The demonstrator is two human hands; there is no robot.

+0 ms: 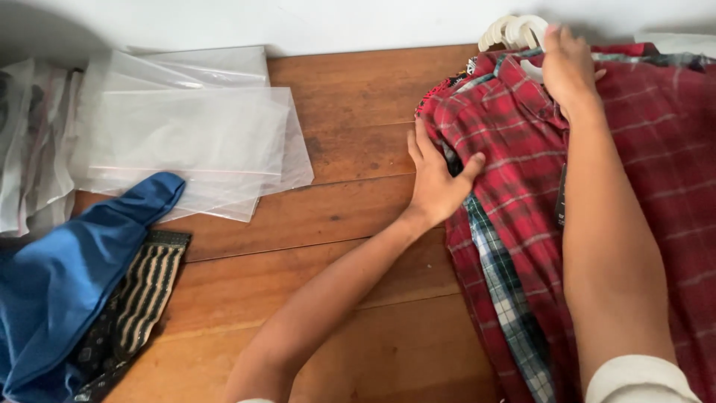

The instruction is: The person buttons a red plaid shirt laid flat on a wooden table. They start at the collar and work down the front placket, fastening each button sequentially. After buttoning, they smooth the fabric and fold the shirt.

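We work on a wooden plank floor (pixel 350 224) that runs up to a pale wall (pixel 335 22) along its far edge. At the floor's right edge lies a stack of red plaid shirts (pixel 656 149), with a green-and-white checked shirt (pixel 507 298) showing between the layers. At the left edge a blue cloth (pixel 67 276) covers a striped dark fabric (pixel 145 291). Near the far left corner lie clear plastic bags (pixel 194 134), flat and overlapping. Our left hand (pixel 436 179) pinches the edge of the top red shirt, thumb on the cloth. Our right hand (pixel 567 63) closes on the white hangers (pixel 514 33) at the shirts' collars, against the wall.
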